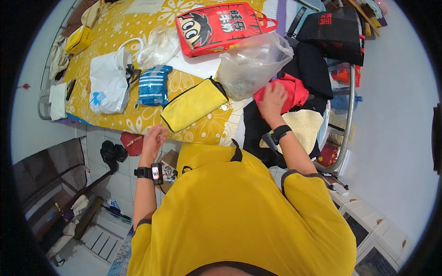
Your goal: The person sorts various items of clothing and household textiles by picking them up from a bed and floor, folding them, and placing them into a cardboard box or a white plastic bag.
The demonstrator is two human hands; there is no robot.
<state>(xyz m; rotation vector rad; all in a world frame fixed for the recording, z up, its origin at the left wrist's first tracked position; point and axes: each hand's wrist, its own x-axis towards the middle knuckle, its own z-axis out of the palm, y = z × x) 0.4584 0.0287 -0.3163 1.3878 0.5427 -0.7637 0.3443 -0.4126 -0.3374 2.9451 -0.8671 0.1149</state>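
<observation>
A folded yellow cloth with black edging (195,104) lies on the bed's yellow floral cover (188,80). My left hand (154,139) is just off its lower left corner, at the bed's near edge, fingers apart and holding nothing. On the right, my right hand (274,100) rests on a red cloth (295,90); whether its fingers pinch the fabric cannot be told. Below that hand lies a cream knitted item (304,126), partly behind my forearm. A clear plastic bag (252,67) touches the red cloth's upper left side. Left of the yellow cloth is a blue packet with white stripes (153,85).
A white plastic bag (108,82), a red carry bag (221,29), a black bag (331,32) and a yellow box (78,39) stand or lie on the bed. Its metal rail (351,114) curves along the right. Black clothing (312,70) lies beside the red cloth.
</observation>
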